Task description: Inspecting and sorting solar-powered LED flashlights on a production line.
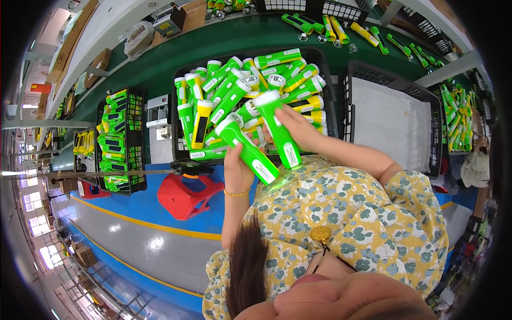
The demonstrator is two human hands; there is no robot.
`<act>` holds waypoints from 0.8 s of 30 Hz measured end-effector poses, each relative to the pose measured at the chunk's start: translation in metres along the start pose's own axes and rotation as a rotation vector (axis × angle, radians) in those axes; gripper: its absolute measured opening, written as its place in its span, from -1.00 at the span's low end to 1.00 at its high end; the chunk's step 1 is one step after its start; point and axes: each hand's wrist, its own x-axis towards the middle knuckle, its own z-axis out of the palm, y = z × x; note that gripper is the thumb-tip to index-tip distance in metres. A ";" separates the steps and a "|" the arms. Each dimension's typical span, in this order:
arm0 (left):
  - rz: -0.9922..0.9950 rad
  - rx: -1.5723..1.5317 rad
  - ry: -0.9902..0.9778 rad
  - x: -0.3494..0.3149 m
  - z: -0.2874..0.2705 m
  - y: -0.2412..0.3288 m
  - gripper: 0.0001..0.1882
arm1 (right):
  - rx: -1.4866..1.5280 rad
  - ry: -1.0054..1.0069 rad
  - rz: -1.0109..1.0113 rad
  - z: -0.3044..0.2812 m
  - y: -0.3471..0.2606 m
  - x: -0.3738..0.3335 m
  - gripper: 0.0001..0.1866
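Observation:
My left hand (pixel 238 172), with a thin bracelet at the wrist, grips a green flashlight (pixel 247 150) by its body, its white head pointing up and left. My right hand (pixel 298 127) holds a second green flashlight (pixel 278 128) almost upright, head at the top. Both flashlights are side by side and close together, just above the near edge of a black crate (pixel 322 55) piled with several green and yellow flashlights (pixel 229 88). My flowered sleeves and chest fill the lower right.
A black crate with a white liner (pixel 392 120) stands right of the full one. Another crate of flashlights (pixel 121 140) is at the left, beside a small white machine (pixel 158 113). A red stool (pixel 186 196) stands on the blue floor. More flashlights (pixel 333 28) lie on the green belt beyond.

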 end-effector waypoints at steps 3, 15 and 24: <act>-0.083 -0.031 0.069 0.006 0.000 -0.002 -0.63 | 0.269 -0.049 0.334 0.003 -0.006 0.009 -0.64; -0.185 -0.194 0.112 0.002 -0.010 -0.011 -0.58 | 0.033 0.082 0.347 0.013 0.005 -0.007 -0.57; -0.096 -0.228 0.002 -0.005 0.000 -0.018 -0.50 | -0.025 0.022 0.290 0.019 0.000 -0.019 -0.52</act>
